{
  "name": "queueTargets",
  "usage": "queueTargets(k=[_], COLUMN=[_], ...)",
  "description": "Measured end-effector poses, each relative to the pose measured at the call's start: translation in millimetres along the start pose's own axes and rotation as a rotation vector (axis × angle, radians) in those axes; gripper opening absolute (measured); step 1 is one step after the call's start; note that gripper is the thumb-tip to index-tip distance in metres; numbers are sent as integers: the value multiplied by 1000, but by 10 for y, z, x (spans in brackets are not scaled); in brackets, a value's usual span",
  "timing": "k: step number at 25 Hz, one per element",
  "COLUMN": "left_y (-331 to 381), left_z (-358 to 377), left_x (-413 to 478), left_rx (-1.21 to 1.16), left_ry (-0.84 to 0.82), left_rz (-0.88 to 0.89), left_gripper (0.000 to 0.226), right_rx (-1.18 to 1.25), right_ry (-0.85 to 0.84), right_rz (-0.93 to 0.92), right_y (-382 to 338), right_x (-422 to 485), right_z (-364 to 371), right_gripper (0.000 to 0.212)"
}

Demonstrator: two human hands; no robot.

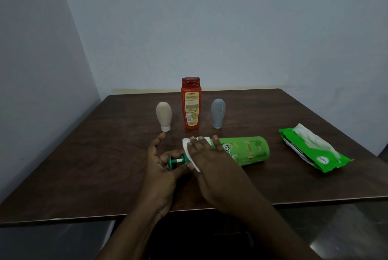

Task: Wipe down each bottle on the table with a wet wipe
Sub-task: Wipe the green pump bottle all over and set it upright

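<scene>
The job looks to be at an early stage, judging by how things lie. The green bottle (245, 150) lies on its side near the middle of the desk (84, 165), its base pointing to 3 o'clock and its pump (175, 161) to 9 o'clock.

The left hand (161, 167) has its grip clamped on the pump, fingers curled round it to steady the bottle. The right hand (212, 161) lies over the bottle's shoulder with fingers spread and fairly straight, pressing the white wet wipe (185, 147) against it rather than pinching it; its thumb is hidden. So the wiping is at the neck end, and the long labelled body toward 3 o'clock seems not yet covered.

Three more bottles stand upright and apart from the hands at the far side: a beige bottle (164, 115) at 11 o'clock, a red bottle (191, 104) at 12 o'clock and a grey bottle (218, 112) at 1 o'clock. Whether any of them is already wiped cannot be told. The pack of wipes (310, 154) lies open at 3 o'clock, a sheet sticking out, ready if a fresh one is wanted.
</scene>
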State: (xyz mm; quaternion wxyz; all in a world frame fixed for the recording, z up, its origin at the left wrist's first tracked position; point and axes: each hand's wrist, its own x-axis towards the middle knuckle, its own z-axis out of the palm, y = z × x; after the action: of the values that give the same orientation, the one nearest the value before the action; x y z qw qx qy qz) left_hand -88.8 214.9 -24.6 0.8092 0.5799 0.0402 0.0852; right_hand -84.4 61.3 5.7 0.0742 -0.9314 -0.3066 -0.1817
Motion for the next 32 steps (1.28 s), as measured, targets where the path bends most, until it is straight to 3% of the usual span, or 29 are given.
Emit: queueTargets(k=[3, 9, 11, 16, 18, 22, 28, 30, 32], left_y=[-12, -29, -23, 3, 11, 12, -39, -23, -8], left_z=[12, 14, 25, 40, 44, 49, 51, 61, 55], left_x=[1, 19, 7, -10, -12, -6, 30, 27, 25], left_rx=[33, 30, 20, 19, 31, 14, 0, 3, 9], left_ry=[2, -3, -8, -7, 4, 10, 10, 3, -3], left_rz=[23, 50, 51, 36, 23, 31, 72, 69, 56], left_gripper=[106, 103, 103, 100, 102, 104, 107, 107, 105], right_rx=[27, -227, -233, -45, -53, -58, -310, -316, -215], right_ry=[23, 18, 42, 40, 53, 55, 27, 85, 108], right_rz=[140, 497, 489, 220, 174, 249, 573, 566, 412], right_y=[322, 895, 749, 100, 1, 285, 832, 738, 494], right_x=[-91, -260, -205, -11, 27, -66, -277, -229, -124], right_z=[-43, -172, -145, -57, -10, -14, -97, -50, -28], right_gripper=[57, 34, 35, 66, 70, 61, 45, 47, 55])
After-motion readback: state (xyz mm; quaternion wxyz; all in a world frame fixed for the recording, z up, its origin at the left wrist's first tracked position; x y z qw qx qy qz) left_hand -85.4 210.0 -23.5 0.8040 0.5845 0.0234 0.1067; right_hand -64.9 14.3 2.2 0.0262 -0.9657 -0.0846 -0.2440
